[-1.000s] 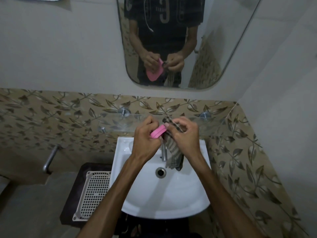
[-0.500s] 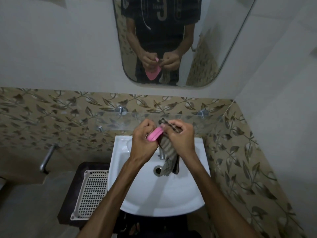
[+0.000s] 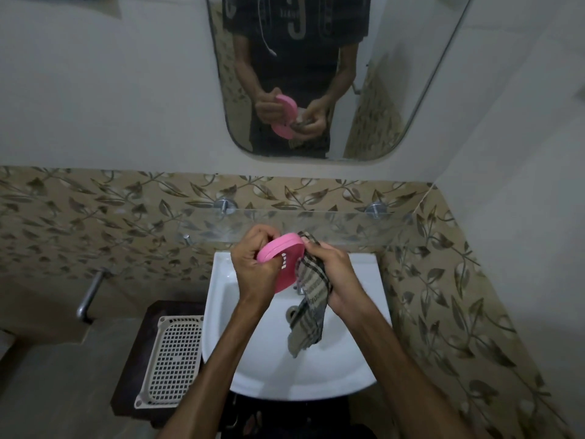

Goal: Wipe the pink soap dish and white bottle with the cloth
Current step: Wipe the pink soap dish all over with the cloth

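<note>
The person stands at the sink with both hands raised over the far end of the basin. The left hand is curled round the left edge of the pink dish, holding it tipped on its side so its slotted base faces the camera. The right hand is closed on the checked cloth, pressing a bunched part against the dish's right edge while the loose tail hangs down over the drain. The mirror above shows the same pair of hands with the dish between them. No white bottle can be made out anywhere here, so that half of the job looks not yet begun.

The grip on the dish is only along one rim, and if it is wet or soapy a firm push from the cloth could twist it out of the fingers and drop it into the basin. The dangling cloth could also trail into the drain or catch on the tap behind it. A white tray lies low at the left.
</note>
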The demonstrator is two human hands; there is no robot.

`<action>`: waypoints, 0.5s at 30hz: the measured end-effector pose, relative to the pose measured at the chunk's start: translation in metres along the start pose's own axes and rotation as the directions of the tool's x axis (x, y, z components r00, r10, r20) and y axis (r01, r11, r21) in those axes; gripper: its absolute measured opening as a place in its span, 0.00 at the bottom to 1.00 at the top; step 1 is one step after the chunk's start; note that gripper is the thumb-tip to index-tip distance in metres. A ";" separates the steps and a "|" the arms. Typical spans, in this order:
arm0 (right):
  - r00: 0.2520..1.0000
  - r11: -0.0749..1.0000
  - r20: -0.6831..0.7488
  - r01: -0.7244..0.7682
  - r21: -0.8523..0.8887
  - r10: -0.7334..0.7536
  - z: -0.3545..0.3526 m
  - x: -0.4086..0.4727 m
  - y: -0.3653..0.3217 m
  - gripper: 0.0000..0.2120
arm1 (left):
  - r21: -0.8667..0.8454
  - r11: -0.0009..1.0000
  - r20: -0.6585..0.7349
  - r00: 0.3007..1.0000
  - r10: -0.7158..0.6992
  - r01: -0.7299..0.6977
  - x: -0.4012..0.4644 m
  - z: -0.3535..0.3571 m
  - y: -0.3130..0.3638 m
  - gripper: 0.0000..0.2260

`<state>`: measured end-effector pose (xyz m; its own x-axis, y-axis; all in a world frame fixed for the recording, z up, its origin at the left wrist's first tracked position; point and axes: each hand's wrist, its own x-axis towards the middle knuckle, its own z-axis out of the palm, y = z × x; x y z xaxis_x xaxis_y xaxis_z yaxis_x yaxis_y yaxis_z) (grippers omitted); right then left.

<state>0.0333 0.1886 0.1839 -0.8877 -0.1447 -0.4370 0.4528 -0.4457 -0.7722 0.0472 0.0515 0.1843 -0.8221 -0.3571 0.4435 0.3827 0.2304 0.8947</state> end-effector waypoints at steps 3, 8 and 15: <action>0.997 0.996 -0.018 -0.076 -0.044 0.075 -0.001 0.007 0.008 0.07 | 0.032 0.999 0.035 0.999 0.001 -0.002 -0.011 0.001 -0.004 0.02; 0.973 0.919 0.007 0.222 -0.325 -0.232 -0.011 0.008 0.007 0.04 | 0.233 0.971 0.273 0.962 -0.018 -0.048 -0.007 -0.012 -0.008 0.12; 0.703 0.371 0.367 0.662 -0.651 -0.609 0.001 -0.009 0.005 0.02 | 0.316 0.936 0.253 0.938 -0.239 0.154 -0.012 -0.002 -0.012 0.03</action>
<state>0.0433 0.1866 0.1845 -0.9303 -0.1545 0.3327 -0.3655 0.3142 -0.8762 0.0529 0.0514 0.1686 -0.9688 -0.1609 0.1887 0.0990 0.4467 0.8892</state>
